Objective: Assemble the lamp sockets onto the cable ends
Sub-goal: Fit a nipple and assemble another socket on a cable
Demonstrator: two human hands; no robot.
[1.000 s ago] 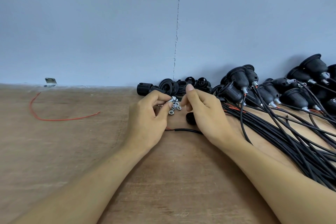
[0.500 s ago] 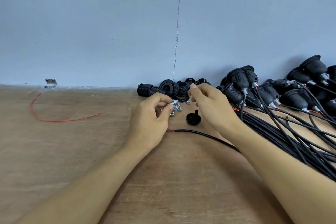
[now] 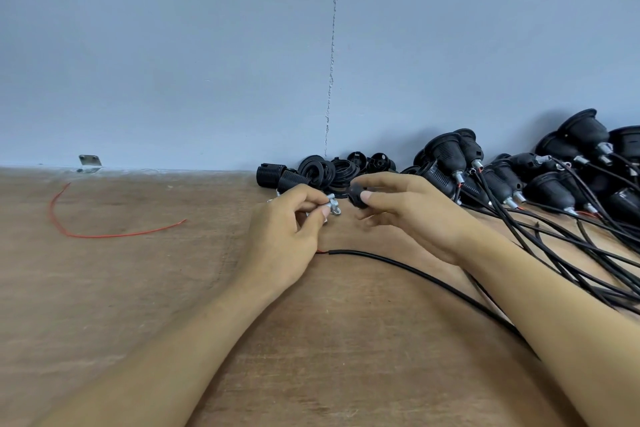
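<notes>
Many sockets (image 3: 446, 154) far right look done; for the near cable (image 3: 381, 257), a fitting (image 3: 331, 205) is being pinched in the left grip (image 3: 280, 236), a cap (image 3: 356, 197) in the right grip (image 3: 415, 215).

A brown wooden table (image 3: 121, 288) carries a loose red wire (image 3: 104, 236), one black cable (image 3: 398, 262), loose black socket parts (image 3: 311, 172) and wired sockets (image 3: 554, 187)

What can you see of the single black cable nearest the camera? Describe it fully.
The black cable is thin and round, its smooth sheath looking like plastic. It lies flat on the wooden table, curving from beside the left hand towards the lower right, where the right forearm hides it. A red wire tip shows at its end.
</notes>
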